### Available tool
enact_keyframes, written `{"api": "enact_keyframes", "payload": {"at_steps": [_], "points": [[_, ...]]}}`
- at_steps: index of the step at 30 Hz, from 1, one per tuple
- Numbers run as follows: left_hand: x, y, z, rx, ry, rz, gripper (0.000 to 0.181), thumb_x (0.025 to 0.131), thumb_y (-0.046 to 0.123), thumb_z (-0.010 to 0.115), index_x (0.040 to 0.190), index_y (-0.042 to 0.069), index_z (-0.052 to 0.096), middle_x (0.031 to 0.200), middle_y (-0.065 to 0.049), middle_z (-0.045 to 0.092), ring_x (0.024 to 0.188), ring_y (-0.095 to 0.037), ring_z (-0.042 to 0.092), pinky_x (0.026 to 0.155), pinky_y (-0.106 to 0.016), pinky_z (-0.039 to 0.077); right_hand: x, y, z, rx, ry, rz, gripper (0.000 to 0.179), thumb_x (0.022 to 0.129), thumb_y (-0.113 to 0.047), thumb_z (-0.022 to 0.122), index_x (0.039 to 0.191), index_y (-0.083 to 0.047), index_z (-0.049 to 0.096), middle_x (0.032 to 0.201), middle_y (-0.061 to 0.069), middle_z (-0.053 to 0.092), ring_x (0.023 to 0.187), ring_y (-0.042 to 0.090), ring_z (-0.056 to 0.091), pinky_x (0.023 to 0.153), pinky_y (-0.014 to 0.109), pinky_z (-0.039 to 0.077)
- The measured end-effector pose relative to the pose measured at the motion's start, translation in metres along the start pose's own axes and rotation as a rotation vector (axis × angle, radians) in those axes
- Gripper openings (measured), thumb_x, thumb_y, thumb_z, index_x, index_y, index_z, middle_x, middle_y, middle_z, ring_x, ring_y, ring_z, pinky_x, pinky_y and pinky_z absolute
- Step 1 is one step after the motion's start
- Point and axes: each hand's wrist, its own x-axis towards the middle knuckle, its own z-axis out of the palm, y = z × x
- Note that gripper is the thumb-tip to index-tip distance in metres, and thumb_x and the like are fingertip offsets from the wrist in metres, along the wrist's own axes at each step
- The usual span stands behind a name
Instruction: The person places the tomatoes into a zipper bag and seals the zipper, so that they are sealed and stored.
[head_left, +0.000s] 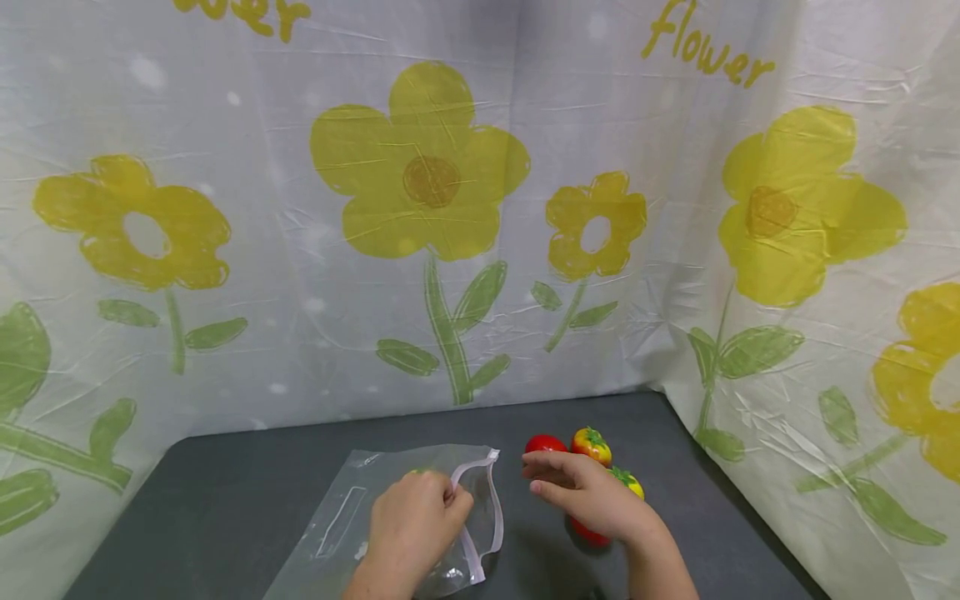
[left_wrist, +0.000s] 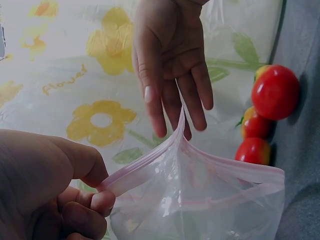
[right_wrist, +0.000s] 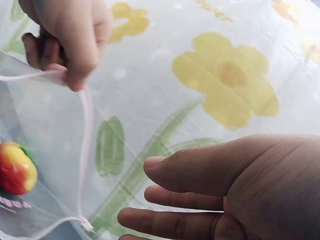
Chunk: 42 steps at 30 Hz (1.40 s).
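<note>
My left hand (head_left: 420, 521) pinches the pinkish-white zip rim of a clear zip bag (left_wrist: 225, 215) between thumb and finger. In the head view the bag's mouth gapes toward the right. A red-and-yellow fruit with a green leafy top (right_wrist: 17, 168) shows at the bag in the right wrist view. My right hand (head_left: 588, 492) holds nothing, its fingers extended, between the bag's mouth and several tomato-like fruits. Among these are a plain red one (head_left: 545, 443) and a red-yellow one (head_left: 592, 446); the hand partly hides others. In the right wrist view the right hand is apart from the bag.
A dark grey table (head_left: 225, 500) lies under everything. Behind it and along the sides hangs a pale curtain (head_left: 285, 350) printed with yellow flowers, meeting the table's back and right edges.
</note>
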Motion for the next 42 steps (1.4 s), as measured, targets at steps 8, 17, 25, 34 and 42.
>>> {"api": "enact_keyframes", "payload": {"at_steps": [8,17,25,34,42], "points": [[0.0,0.0,-0.001,-0.002,-0.006,0.0,0.04,0.076,0.02,0.059,0.051,0.023,0.029,0.056,0.012,0.023,0.053,-0.006,0.022,0.043,-0.03,0.021,-0.012,0.002,-0.014,-0.01,0.097,0.08,0.049,0.101,-0.029,0.063,0.142,-0.001,0.056,0.138,0.014,0.06,0.122,0.029,0.062,0.101,0.05,0.047],[-0.002,0.0,-0.001,-0.007,-0.004,0.002,0.041,0.077,0.02,0.06,0.051,0.023,0.029,0.056,0.012,0.023,0.053,-0.006,0.022,0.043,-0.03,0.022,-0.02,0.012,-0.033,0.013,0.15,0.088,0.051,0.101,-0.027,0.063,0.143,0.002,0.054,0.141,0.018,0.058,0.12,0.032,0.063,0.1,0.045,0.049],[-0.001,0.0,0.0,-0.003,-0.011,-0.002,0.041,0.076,0.019,0.06,0.051,0.023,0.028,0.056,0.012,0.022,0.053,-0.007,0.021,0.043,-0.029,0.02,-0.03,0.021,-0.046,-0.018,0.246,0.124,0.055,0.1,-0.028,0.065,0.143,0.004,0.053,0.136,0.02,0.06,0.119,0.031,0.062,0.095,0.036,0.051],[-0.002,0.0,-0.001,-0.01,-0.019,-0.001,0.041,0.077,0.019,0.06,0.051,0.023,0.028,0.055,0.012,0.022,0.052,-0.007,0.021,0.043,-0.029,0.021,-0.036,0.034,-0.055,-0.101,0.349,0.213,0.056,0.099,-0.03,0.066,0.143,0.003,0.053,0.135,0.02,0.062,0.123,0.033,0.06,0.098,0.047,0.049],[-0.001,0.0,0.0,-0.014,-0.026,-0.002,0.041,0.077,0.019,0.06,0.05,0.023,0.029,0.054,0.012,0.023,0.051,-0.007,0.022,0.043,-0.029,0.021,-0.037,0.05,-0.065,-0.194,0.418,0.308,0.055,0.1,-0.03,0.065,0.142,0.003,0.054,0.133,0.022,0.062,0.121,0.041,0.059,0.094,0.053,0.051]]}}
